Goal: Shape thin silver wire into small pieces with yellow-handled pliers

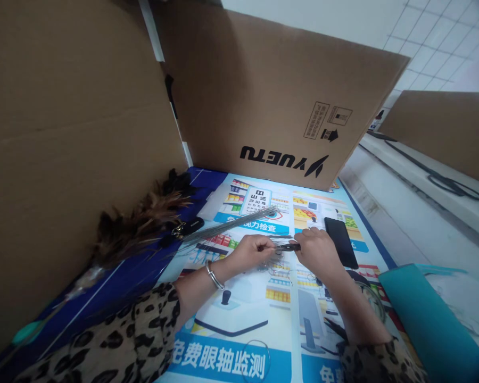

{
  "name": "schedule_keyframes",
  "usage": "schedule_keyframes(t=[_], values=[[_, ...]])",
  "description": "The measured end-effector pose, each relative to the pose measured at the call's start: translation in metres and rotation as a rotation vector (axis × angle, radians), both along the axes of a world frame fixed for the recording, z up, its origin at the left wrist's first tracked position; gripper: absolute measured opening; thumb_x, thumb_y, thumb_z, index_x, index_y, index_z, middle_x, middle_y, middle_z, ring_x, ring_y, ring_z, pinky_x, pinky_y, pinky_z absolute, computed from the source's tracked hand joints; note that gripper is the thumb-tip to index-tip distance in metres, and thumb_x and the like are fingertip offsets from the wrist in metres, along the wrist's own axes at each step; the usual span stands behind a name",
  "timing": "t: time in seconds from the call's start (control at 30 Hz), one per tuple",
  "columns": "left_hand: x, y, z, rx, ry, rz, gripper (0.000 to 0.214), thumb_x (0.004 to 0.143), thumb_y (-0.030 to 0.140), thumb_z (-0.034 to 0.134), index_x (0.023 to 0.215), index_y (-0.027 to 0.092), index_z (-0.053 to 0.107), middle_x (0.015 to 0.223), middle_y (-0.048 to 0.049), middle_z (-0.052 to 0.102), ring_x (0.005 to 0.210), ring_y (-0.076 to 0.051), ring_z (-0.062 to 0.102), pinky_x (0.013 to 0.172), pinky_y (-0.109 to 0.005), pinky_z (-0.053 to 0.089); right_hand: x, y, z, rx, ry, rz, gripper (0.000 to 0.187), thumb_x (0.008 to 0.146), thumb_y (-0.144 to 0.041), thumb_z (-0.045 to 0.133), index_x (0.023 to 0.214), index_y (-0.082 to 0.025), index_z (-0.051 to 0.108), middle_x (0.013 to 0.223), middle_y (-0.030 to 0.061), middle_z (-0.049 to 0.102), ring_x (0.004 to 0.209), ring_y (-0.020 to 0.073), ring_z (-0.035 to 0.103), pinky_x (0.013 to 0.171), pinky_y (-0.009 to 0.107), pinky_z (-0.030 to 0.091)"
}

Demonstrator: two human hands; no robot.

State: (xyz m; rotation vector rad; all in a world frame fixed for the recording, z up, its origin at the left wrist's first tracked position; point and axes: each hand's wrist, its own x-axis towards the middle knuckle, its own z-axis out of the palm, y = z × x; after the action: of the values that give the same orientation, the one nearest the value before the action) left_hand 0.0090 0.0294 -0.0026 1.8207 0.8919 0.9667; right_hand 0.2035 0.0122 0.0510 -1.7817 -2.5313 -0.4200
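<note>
My right hand [318, 252] is closed round dark pliers [288, 247], whose jaws point left. Against the jaw tips, my left hand [252, 252] pinches a thin wire that is barely visible between the fingers. Thin curled wire pieces [291, 276] lie just under the hands on the printed mat [239, 298]. Beyond the left hand, a bundle of straight grey wires [231, 223] lies slantwise across the mat. A wire loop [268, 354] rests near the front edge. My right palm hides the pliers' handles.
Tall cardboard panels [279, 96] stand at the back and left. A black phone [340, 242] lies right of my right hand. A brown feather duster [143, 223] runs along the left. A teal case [431, 314] sits at right. Another dark tool [335, 328] lies beside my right forearm.
</note>
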Motion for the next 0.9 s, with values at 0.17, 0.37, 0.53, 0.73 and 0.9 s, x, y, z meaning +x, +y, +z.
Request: schedule_keyframes(t=[0.17,0.37,0.53,0.73,0.9], values=[[-0.0011,0.0005,-0.0019,-0.003,-0.006,-0.002,0.013,0.073,0.022,0.053,0.066,0.012,0.059,0.06,0.0,0.054,0.056,-0.009,0.048,0.052,-0.018,0.037,0.0019,0.0012,-0.0003,0.0,-0.002,-0.005,0.024,0.083,-0.029,0.04,0.079,-0.018,0.062,0.078,0.0088,0.06,0.082,0.0208,0.047,0.071,0.031,0.025],[-0.0019,0.0023,-0.0048,0.015,-0.017,-0.008,0.012,0.074,0.019,0.052,0.066,0.012,0.058,0.061,0.0005,0.054,0.057,-0.008,0.048,0.053,-0.018,0.038,0.0029,0.0046,-0.0038,-0.039,-0.001,-0.013,0.023,0.081,-0.028,0.042,0.081,-0.018,0.062,0.079,0.0085,0.06,0.082,0.0206,0.047,0.071,0.03,0.025],[-0.0025,0.0011,-0.0009,0.034,0.018,-0.011,0.012,0.074,0.019,0.053,0.064,0.012,0.058,0.06,0.0014,0.054,0.056,-0.008,0.048,0.053,-0.018,0.038,0.0023,0.0054,-0.0061,-0.05,-0.004,-0.008,0.021,0.08,-0.027,0.043,0.082,-0.018,0.062,0.079,0.008,0.06,0.082,0.0201,0.047,0.072,0.03,0.025],[-0.002,0.0011,-0.0009,0.042,0.035,-0.019,0.012,0.074,0.018,0.052,0.065,0.013,0.058,0.06,0.0009,0.055,0.056,-0.008,0.048,0.052,-0.018,0.037,0.0023,0.0059,-0.0057,-0.055,-0.012,0.004,0.017,0.077,-0.025,0.047,0.081,-0.019,0.062,0.078,0.0072,0.06,0.082,0.0204,0.047,0.072,0.03,0.025],[-0.001,0.0013,-0.0039,0.045,0.029,-0.016,0.011,0.073,0.017,0.052,0.068,0.012,0.06,0.061,0.0004,0.056,0.057,-0.009,0.048,0.053,-0.018,0.037,0.0027,0.0051,-0.0052,-0.065,-0.007,0.013,0.018,0.079,-0.026,0.045,0.08,-0.018,0.062,0.077,0.0068,0.059,0.081,0.0189,0.047,0.072,0.029,0.025]])
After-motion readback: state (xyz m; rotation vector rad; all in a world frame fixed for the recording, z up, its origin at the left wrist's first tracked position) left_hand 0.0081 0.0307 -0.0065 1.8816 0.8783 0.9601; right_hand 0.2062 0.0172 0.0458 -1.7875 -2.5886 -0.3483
